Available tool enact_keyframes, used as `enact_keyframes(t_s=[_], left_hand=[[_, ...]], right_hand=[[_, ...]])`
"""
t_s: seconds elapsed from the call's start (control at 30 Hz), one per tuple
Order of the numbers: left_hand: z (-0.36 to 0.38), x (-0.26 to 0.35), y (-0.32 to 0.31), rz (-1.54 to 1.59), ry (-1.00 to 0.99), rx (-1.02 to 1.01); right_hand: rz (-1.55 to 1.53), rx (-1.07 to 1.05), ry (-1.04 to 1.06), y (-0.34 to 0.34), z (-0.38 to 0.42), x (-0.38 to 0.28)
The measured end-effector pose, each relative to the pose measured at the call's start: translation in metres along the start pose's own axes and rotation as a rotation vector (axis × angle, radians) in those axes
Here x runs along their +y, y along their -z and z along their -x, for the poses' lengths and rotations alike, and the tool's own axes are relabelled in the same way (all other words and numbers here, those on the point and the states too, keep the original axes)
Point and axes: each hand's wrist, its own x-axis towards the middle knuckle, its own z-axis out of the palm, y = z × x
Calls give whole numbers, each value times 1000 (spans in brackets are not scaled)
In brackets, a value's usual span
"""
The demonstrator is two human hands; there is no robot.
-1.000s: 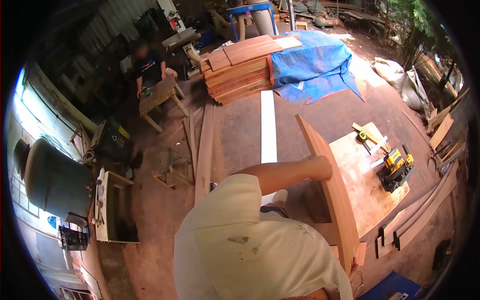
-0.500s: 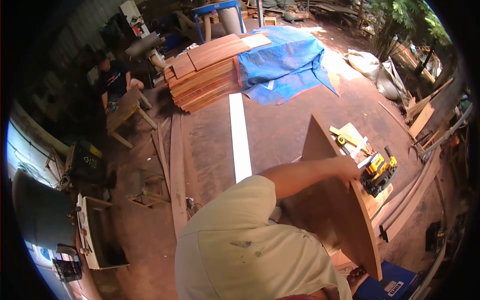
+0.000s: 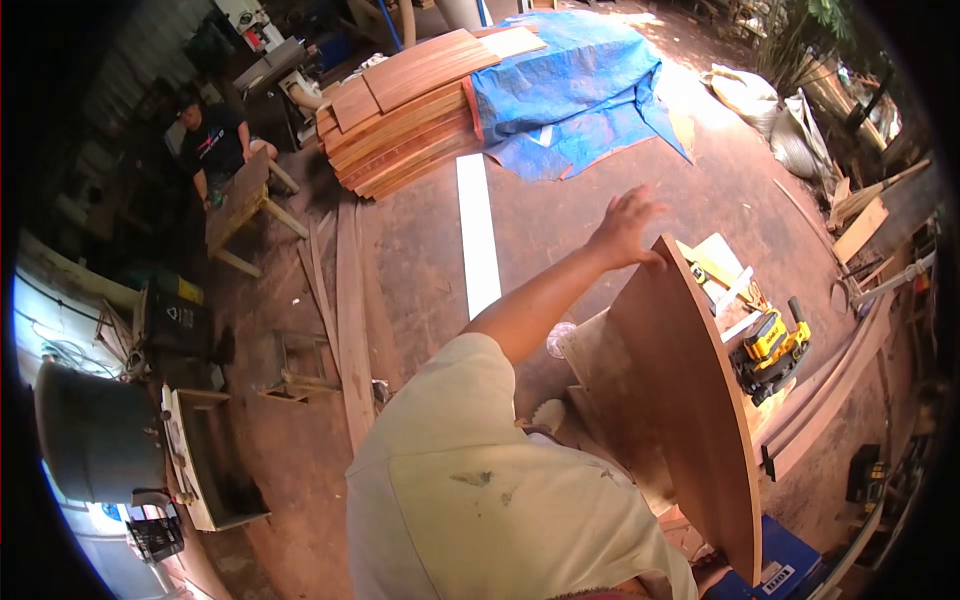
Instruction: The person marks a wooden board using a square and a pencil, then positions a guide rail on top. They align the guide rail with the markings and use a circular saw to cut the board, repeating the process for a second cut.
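Observation:
A brown wooden board (image 3: 680, 380) stands tilted on edge in front of me, its long edge slightly bowed. My left hand (image 3: 630, 228) is at its far upper corner, fingers spread, the thumb side near or touching the corner. At the near lower end, my right hand (image 3: 708, 572) appears to grip the board's edge; shadow and the board hide most of its fingers. Just beyond the board, a yellow and black power tool (image 3: 770, 345) rests on a pale wooden surface, near a yellow tape measure (image 3: 697, 272).
Stacked planks (image 3: 400, 120) lie partly under a blue tarp (image 3: 570, 95). A white strip (image 3: 477, 235) runs along the floor. Another person (image 3: 215, 140) sits by a wooden bench (image 3: 240, 205). A blue box (image 3: 780, 560) is below the board; long boards (image 3: 820, 410) lie to the right.
My left hand has moved from the board's long edge by the power tool to its far corner, and its fingers have spread. The right hand remains at the near end.

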Motion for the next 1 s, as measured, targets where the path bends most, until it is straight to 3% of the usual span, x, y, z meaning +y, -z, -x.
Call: enact_keyframes(t_s=[0.07, 0.1, 0.13, 0.17, 0.2, 0.23, 0.27, 0.3, 0.33, 0.37, 0.5, 0.53, 0.6, 0.63, 0.67, 0.7, 0.73, 0.77, 0.8, 0.83, 0.87, 0.9, 0.93, 1.0], left_hand=[[25, -30, -33, 596, 269, -54], [34, -33, -43, 649, 299, -245], [44, -29, -59, 717, 313, -449], [61, -27, -81, 818, 361, -552], [90, -41, -130, 1322, 603, -547], [92, -38, -140, 1516, 1030, -478], [92, -24, -124, 1096, 811, -520], [94, -21, -126, 1161, 969, -462], [98, -25, -129, 1110, 859, -454], [102, -28, -134, 1061, 749, -427], [119, -26, -153, 1122, 775, -140], [124, -32, -161, 1186, 662, -164], [116, -33, -181, 1296, 746, -276], [115, -20, -184, 1286, 819, -187], [143, -62, -243, 1253, 854, -155], [127, -40, -212, 930, 781, -134], [107, -11, -189, 627, 708, -148], [104, -11, -191, 484, 777, -161], [90, 16, -155, 457, 932, -319], [96, 16, -148, 459, 935, -316], [101, 21, -153, 287, 1058, -352], [107, 30, -168, 123, 1159, -407], [128, 22, -183, 248, 1058, -380], [157, 11, -198, 89, 961, -619]], right_hand=[[44, -26, 88, 22, -12, 12], [36, 1, 83, 58, -72, 35], [249, -168, 395, 108, -116, 59], [237, -81, 393, 119, -83, 66], [100, 2, 346, 105, -53, 68], [-38, 79, 306, 27, -16, 48], [-29, 84, 289, 0, 12, 39], [-53, 10, 169, 40, -21, 56], [-147, 48, 126, 25, 0, 52], [-254, 171, 219, 0, 15, 50], [-92, 205, 288, 9, 0, 51], [-67, 128, 315, 12, -6, 53], [59, 53, 307, 14, -23, 52], [106, 104, 344, 15, -36, 50], [97, 153, 339, 2, -46, 38], [48, 177, 252, 0, -67, 26], [96, 190, 292, -13, -75, 18], [133, 234, 347, -23, -79, 11], [137, 206, 344, -24, -97, 7], [255, 186, 252, -18, -109, 3], [370, 176, 153, -7, -126, 2], [271, 29, 136, -8, -132, 14], [312, -49, 200, -10, -137, 23], [1067, -102, 213, 13, -180, 54]])
